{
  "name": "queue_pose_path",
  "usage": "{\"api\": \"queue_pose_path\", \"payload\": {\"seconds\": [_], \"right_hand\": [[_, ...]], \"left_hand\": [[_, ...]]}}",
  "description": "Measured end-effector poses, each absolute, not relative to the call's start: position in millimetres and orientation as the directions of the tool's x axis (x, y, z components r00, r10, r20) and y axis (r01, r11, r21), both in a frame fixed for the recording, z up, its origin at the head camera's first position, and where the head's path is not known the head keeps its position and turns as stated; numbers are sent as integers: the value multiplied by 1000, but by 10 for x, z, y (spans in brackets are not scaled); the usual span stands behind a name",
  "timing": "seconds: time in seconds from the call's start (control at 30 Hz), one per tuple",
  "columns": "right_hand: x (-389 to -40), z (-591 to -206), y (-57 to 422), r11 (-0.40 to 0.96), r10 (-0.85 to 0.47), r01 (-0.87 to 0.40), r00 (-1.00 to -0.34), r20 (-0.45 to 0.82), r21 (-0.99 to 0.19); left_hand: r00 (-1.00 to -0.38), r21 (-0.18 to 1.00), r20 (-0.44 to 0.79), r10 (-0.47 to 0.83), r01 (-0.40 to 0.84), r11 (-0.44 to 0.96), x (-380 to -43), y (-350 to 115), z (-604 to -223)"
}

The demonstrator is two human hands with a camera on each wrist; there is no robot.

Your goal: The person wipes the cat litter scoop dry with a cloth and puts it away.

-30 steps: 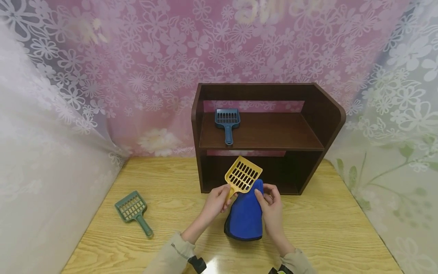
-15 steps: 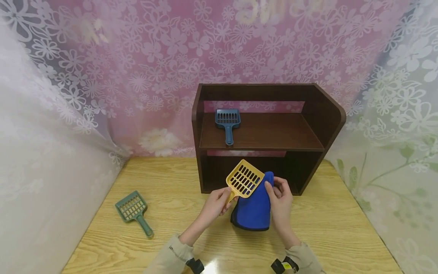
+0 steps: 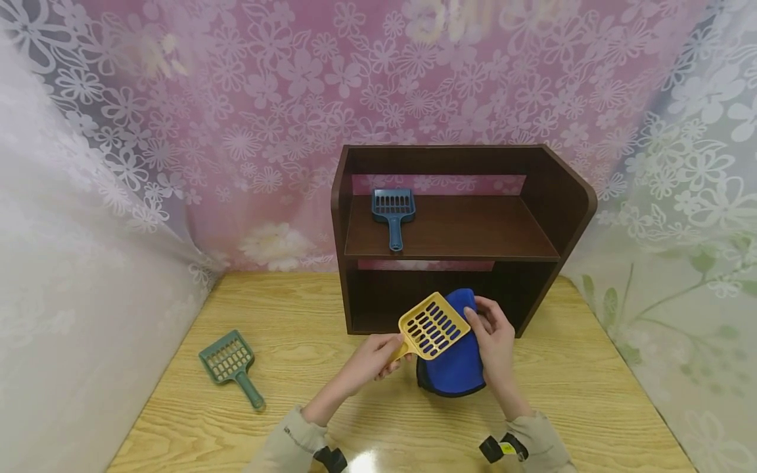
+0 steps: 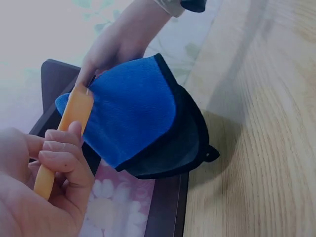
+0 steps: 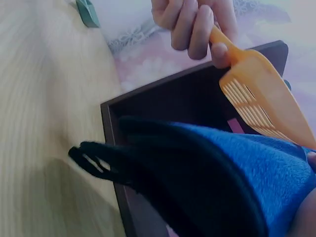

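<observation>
A yellow litter scoop (image 3: 412, 346) is gripped by its handle in my left hand (image 3: 374, 360), its slotted head pointing up and right. Behind it hangs a blue cloth (image 3: 454, 371) with black edging, held near its top by my right hand (image 3: 497, 338). The scoop's head overlaps the cloth in the head view. In the left wrist view the cloth (image 4: 136, 103) drapes down, showing a dark inner side and a small black loop. My right fingertips and the cloth's top meet the far edge of the scoop (image 5: 266, 89) in the right wrist view.
A dark brown two-tier shelf (image 3: 461, 230) stands behind the hands. On its upper board, at the left, lies a blue litter scoop (image 3: 395, 218). A green litter scoop (image 3: 248, 389) rests on the wooden table (image 3: 296, 309) at the left. Patterned curtains (image 3: 266, 131) enclose the table.
The scoop has shifted right and lower, its head leaning further right. My right hand has moved right and slightly up with the cloth, which now lies more behind the scoop's head.
</observation>
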State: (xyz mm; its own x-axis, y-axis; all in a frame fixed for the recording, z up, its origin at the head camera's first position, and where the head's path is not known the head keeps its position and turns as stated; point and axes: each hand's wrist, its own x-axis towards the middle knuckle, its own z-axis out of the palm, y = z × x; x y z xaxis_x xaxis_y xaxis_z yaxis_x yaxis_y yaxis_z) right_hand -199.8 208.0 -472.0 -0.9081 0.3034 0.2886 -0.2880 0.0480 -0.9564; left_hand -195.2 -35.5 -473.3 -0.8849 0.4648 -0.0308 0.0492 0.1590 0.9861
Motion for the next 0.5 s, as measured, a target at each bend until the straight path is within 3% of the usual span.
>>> {"api": "queue_pose_path", "payload": {"seconds": [0.27,0.5], "right_hand": [[-2005,-4647,2256,335,210,-333,-885,415,-881],[-2002,-4591,2350,557,57,-461,-809,585,-691]], "left_hand": [[-878,993,-54,475,2,117,-1974,-408,-4683],[-872,996,-76,483,-46,74,-1987,-408,-4541]]}}
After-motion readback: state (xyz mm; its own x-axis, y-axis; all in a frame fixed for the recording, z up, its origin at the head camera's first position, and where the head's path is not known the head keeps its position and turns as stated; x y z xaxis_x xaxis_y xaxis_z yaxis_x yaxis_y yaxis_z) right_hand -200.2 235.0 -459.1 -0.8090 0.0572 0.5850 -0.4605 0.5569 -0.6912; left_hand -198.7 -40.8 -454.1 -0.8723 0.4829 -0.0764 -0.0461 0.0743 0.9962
